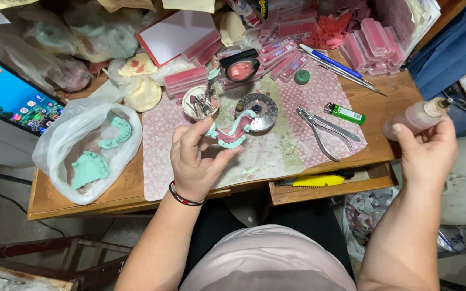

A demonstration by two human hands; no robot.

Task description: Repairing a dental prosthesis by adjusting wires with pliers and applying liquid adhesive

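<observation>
The left hand (195, 159) is closed on a green dental cast (227, 133) with a pink wax strip along its arch, held above the middle of the desk (130, 186), thumb and fingertips pinching its near edge. The cast looks stiff and fairly light, probably brittle plaster; the wax looks soft and easy to dent, so the hard green base seems the safer place to grip. The right hand (427, 153) is clamped round a small pinkish squeeze bottle (417, 116), held off the right edge of the desk, nozzle up and to the right. The bottle looks light and slightly yielding, best held round its body.

At the far side, stacks of pink wax slabs (376, 37) sit on the right, and a white card with a red edge (176, 35) lies left of centre. A clear plastic bag (66, 145) on the left holds two more green casts (90, 168). A green lighter (346, 113) and metal pliers (324, 129) lie on the patterned mat (276, 156) right of centre. A yellow-handled knife (314, 180) sits in the open drawer nearby.
</observation>
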